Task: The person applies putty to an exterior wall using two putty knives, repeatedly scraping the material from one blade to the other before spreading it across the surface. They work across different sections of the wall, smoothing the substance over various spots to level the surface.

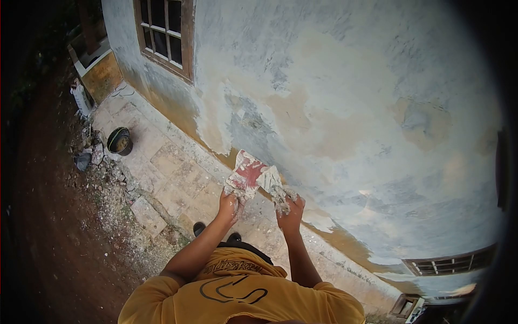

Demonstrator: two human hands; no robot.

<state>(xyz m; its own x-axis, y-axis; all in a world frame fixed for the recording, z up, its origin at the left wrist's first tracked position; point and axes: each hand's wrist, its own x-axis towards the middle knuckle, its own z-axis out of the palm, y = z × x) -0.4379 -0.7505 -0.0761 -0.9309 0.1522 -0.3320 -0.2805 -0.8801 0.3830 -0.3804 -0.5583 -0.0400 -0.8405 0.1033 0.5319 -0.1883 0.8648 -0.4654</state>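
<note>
Shirt, bottom centre of the frame: we note a row of dark, stylised lettering, its words unreadable to us. Nearer the bottom edge, on the same cloth, we see a dark curved outline; we can put no brand to it. White sack, upper left: any print too small for us.

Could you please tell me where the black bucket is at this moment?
In the head view, the black bucket is on the left side, on the paved walkway, next to the rubble along its outer edge.
</note>
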